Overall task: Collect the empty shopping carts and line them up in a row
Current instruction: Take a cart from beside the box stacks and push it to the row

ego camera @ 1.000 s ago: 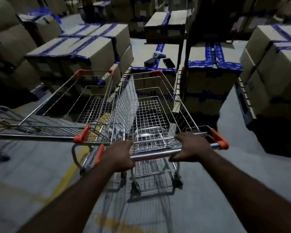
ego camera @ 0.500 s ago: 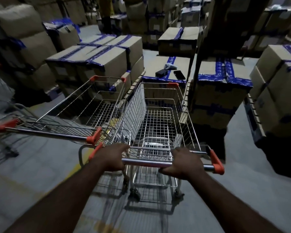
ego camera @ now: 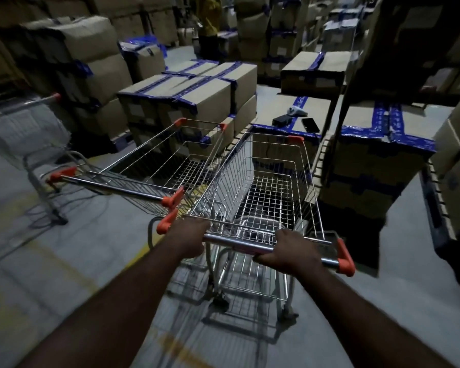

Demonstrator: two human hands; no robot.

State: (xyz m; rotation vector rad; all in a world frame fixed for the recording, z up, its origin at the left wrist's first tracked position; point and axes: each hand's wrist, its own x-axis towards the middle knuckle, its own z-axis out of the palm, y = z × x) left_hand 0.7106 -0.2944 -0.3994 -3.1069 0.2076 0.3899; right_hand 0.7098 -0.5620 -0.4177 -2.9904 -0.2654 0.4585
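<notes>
An empty wire shopping cart (ego camera: 271, 181) with orange handle ends stands straight ahead of me. My left hand (ego camera: 190, 239) grips the left part of its chrome handle bar and my right hand (ego camera: 294, 251) grips the right part. A second empty cart (ego camera: 168, 160) stands just to its left, side by side and nearly touching, its handle pointing left. A third cart (ego camera: 29, 128) shows blurred at the far left edge.
Stacked cardboard boxes (ego camera: 186, 102) with blue tape stand on pallets right in front of the carts, and more boxes (ego camera: 377, 155) sit to the right. A phone (ego camera: 310, 124) and small devices lie on one box. A person stands far back. Grey floor carries yellow lines.
The cart I hold has rolled forward alongside the second cart, closer to the box stacks. My view has lifted, and a third cart has come into sight at the left.
</notes>
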